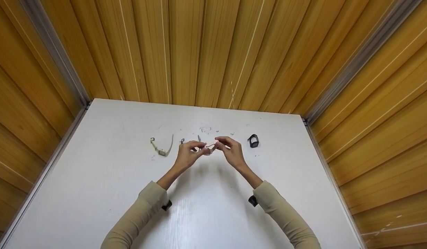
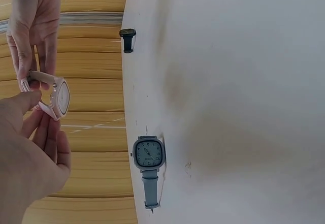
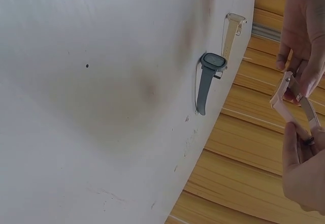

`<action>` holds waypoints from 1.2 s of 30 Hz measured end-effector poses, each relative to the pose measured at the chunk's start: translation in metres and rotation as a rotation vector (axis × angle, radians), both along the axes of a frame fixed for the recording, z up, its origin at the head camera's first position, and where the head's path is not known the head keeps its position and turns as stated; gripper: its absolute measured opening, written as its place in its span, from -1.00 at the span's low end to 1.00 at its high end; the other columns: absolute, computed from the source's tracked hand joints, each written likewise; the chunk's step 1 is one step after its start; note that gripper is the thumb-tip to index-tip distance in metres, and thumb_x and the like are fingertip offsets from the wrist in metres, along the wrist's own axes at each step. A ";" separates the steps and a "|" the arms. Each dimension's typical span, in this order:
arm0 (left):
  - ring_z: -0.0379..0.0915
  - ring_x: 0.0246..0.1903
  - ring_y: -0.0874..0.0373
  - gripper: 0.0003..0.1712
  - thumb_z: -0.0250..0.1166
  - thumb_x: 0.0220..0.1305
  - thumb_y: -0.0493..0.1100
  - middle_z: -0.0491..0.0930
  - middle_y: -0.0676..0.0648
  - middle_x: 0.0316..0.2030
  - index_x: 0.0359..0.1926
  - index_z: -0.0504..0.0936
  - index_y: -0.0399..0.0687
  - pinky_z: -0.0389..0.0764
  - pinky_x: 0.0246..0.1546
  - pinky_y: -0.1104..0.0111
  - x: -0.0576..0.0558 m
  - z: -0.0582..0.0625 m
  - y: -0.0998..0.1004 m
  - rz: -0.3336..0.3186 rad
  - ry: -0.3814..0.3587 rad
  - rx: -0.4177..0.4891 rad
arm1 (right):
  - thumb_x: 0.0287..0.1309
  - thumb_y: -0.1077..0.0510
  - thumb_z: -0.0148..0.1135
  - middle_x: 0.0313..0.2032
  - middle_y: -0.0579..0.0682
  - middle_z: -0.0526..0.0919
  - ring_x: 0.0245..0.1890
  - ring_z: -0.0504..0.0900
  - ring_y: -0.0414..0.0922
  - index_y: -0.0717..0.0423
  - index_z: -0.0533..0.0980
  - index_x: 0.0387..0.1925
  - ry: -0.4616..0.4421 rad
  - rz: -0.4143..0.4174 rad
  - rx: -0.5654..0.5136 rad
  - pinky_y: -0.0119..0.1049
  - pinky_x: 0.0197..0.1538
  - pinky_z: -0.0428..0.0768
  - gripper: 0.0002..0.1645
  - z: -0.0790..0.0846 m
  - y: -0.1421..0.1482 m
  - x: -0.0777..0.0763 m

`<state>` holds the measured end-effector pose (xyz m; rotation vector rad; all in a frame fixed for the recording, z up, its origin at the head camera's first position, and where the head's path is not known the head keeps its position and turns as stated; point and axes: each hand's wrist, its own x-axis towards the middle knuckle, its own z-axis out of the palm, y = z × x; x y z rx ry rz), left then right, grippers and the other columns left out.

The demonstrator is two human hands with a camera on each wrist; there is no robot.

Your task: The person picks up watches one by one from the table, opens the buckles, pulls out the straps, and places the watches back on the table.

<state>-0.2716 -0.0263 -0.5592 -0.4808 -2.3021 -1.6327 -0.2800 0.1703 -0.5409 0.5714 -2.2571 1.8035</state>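
Between the hands, raised over the table, is a pale pink wristwatch [image 1: 210, 145], its strap bent round into a loop. My left hand [image 1: 188, 154] pinches one part of the strap with thumb and fingers. From the other side, my right hand [image 1: 234, 154] pinches the strap close by. The left wrist view shows the round-cornered dial [image 2: 63, 99] facing sideways, with fingertips at the strap away from it. A grey-blue watch [image 2: 149, 153] lies on the table below, partly hidden by the left hand in the head view.
On the white table [image 1: 96, 180], a cream watch [image 1: 162, 152] lies with its strap spread out to the left. A black watch [image 1: 254, 141] stands in a loop to the right. Small dark marks [image 1: 206, 129] dot the table's far part. Wood-patterned walls [image 1: 199, 52] enclose the table.
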 end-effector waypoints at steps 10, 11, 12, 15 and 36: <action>0.73 -0.18 -0.13 -0.75 0.49 0.19 -0.30 0.78 -0.26 -0.17 -0.10 0.77 -0.31 0.78 -0.17 0.18 0.002 -0.005 -0.001 -0.059 -0.033 0.043 | 0.30 0.38 0.28 -0.03 0.44 0.68 -0.02 0.72 0.27 0.46 0.62 -0.01 -0.052 0.000 0.045 -0.19 0.01 0.77 -0.73 -0.002 0.002 0.004; 0.73 -0.18 -0.13 -0.74 0.49 0.19 -0.30 0.78 -0.26 -0.18 -0.09 0.76 -0.30 0.78 -0.18 0.17 0.002 -0.005 -0.001 -0.060 -0.030 0.037 | 0.29 0.39 0.28 -0.03 0.44 0.68 -0.02 0.71 0.28 0.47 0.62 0.00 -0.048 0.003 0.057 -0.19 0.02 0.77 -0.72 -0.001 0.002 0.005; 0.72 -0.18 -0.13 -0.73 0.49 0.19 -0.30 0.77 -0.26 -0.18 -0.08 0.76 -0.31 0.78 -0.17 0.15 0.003 -0.005 -0.001 -0.061 -0.029 0.033 | 0.29 0.40 0.27 -0.03 0.45 0.68 -0.01 0.71 0.29 0.48 0.61 0.00 -0.042 0.010 0.071 -0.20 0.02 0.77 -0.72 -0.001 0.001 0.007; 0.71 -0.17 -0.14 -0.73 0.48 0.19 -0.30 0.77 -0.26 -0.18 -0.08 0.75 -0.31 0.78 -0.16 0.12 0.003 -0.005 0.000 -0.072 -0.010 0.017 | 0.30 0.43 0.24 -0.02 0.47 0.66 0.00 0.69 0.30 0.51 0.59 0.02 -0.035 0.052 0.109 -0.26 0.03 0.76 -0.71 0.009 0.001 0.014; 0.70 -0.17 -0.18 -0.80 0.41 0.22 -0.43 0.72 -0.31 -0.21 -0.12 0.72 -0.41 0.79 -0.15 0.18 0.004 -0.001 -0.002 -0.108 0.071 -0.068 | 0.26 0.36 0.29 -0.28 0.18 0.80 -0.32 0.81 0.03 0.37 0.71 -0.14 0.341 0.198 0.566 -0.10 -0.25 0.81 -0.81 0.021 0.016 -0.002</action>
